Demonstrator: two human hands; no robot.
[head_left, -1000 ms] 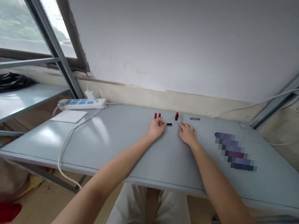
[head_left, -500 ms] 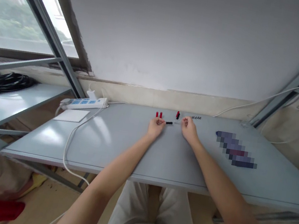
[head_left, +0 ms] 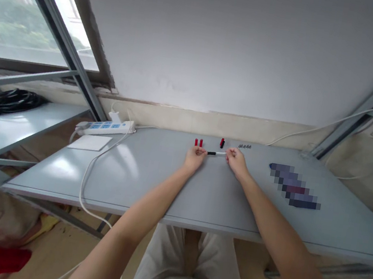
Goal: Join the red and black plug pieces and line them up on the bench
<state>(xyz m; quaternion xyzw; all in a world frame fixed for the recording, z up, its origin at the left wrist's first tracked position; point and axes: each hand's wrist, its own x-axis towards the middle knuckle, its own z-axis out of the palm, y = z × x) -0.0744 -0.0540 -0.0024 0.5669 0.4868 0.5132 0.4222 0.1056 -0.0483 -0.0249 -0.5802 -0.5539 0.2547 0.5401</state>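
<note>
My left hand is closed in a pinch on one end of a slim pen part with a black section pointing right. Opposite it, my right hand pinches a thin, pale, rod-like pen part. The two parts lie in one line and appear to meet between my hands, low over the table; how deep one sits in the other I cannot tell. Just beyond my left fingers stand two small red cylinders. A red piece and a black piece sit together farther back, between the hands.
Several small dark pieces lie in a row behind my right hand. A pixelated dark blue item rests on the grey table to the right. At left are a power strip, a white flat box and a trailing white cable.
The pale rod has come into line with the black section, closing the small gap between them. Both hands keep their pinches and have barely shifted.
</note>
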